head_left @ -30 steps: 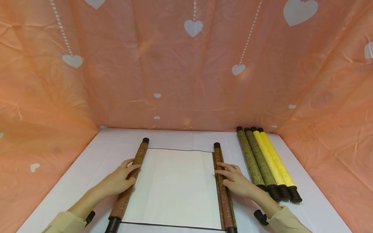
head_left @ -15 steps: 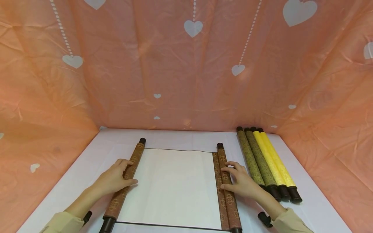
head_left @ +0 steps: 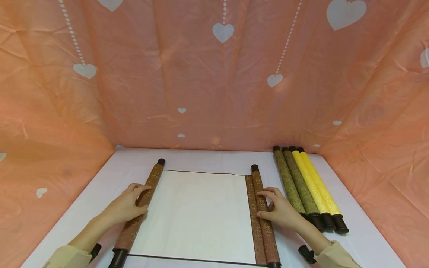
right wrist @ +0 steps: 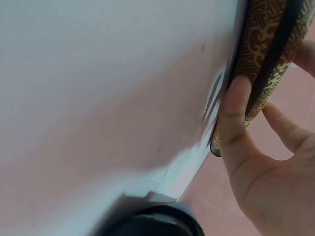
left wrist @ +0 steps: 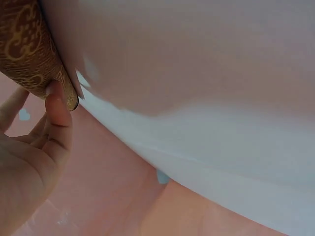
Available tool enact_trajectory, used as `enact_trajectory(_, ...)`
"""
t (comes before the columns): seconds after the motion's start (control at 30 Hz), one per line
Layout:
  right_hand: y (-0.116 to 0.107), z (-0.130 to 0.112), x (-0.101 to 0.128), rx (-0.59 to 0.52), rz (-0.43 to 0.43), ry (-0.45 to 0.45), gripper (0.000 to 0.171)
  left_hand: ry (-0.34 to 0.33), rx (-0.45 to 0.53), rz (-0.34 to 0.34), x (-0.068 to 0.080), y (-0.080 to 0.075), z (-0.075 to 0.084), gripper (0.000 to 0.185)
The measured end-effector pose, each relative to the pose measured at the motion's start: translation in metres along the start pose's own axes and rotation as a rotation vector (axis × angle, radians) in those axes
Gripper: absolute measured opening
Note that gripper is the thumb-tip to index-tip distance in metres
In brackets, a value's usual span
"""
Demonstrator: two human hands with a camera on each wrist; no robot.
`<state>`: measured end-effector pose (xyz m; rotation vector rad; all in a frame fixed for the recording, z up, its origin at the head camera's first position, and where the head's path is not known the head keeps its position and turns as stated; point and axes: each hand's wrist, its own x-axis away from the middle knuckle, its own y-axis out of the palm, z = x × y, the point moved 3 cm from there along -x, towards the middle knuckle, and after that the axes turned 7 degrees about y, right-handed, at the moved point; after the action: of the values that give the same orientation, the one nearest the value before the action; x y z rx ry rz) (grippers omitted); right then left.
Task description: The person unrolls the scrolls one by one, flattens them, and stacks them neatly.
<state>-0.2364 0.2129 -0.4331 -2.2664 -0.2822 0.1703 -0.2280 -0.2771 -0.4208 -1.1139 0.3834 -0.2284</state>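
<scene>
Rolled outward since a second ago: farther left with left roller [head_left: 143,199], pinched in left hand [head_left: 124,206]; slightly right with right roller [head_left: 262,204], pinched in right hand [head_left: 280,210]. Baring more white scroll sheet [head_left: 194,216] between, flat on tabletop [head_left: 207,160], apparently unrolling.

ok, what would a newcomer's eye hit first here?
Probably the orange-pink backdrop with white hearts, filling the upper head view. Below it, the left hand and right hand each grip a brown patterned roll, white paper between. Two olive rolls and two yellow rolls lie at right.
</scene>
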Motion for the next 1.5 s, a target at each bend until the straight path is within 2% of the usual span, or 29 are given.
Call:
enact_trajectory(0.23,0.001,0.002,-0.001,-0.011,0.008,0.046,0.066,0.000,-0.014,0.004,0.005,-0.003,-0.006,0.048)
enact_trajectory(0.43,0.000,0.001,0.000,-0.031,-0.009,0.075,0.070,0.003,-0.037,0.032,0.008,-0.008,-0.013,0.043)
enact_trajectory(0.5,0.000,0.001,0.001,-0.037,-0.015,0.082,0.070,-0.001,-0.043,0.039,0.010,-0.010,-0.016,0.046)
enact_trajectory(0.7,0.000,0.004,0.000,-0.044,-0.011,0.090,0.070,-0.060,-0.044,0.017,0.014,-0.013,-0.022,0.073)
enact_trajectory(0.77,-0.001,0.004,0.000,-0.045,-0.011,0.090,0.070,-0.074,-0.048,0.014,0.015,-0.014,-0.025,0.075)
enact_trajectory(1.1,-0.001,0.004,0.000,-0.039,-0.014,0.093,0.071,-0.042,-0.038,0.029,0.023,-0.018,-0.034,0.060)
enact_trajectory(1.33,-0.001,0.004,0.000,-0.044,-0.011,0.095,0.071,-0.093,-0.021,0.006,0.029,-0.023,-0.043,0.040)
enact_trajectory(1.5,-0.001,0.003,0.000,-0.043,-0.012,0.097,0.071,-0.114,-0.045,0.006,0.035,-0.028,-0.050,0.034)
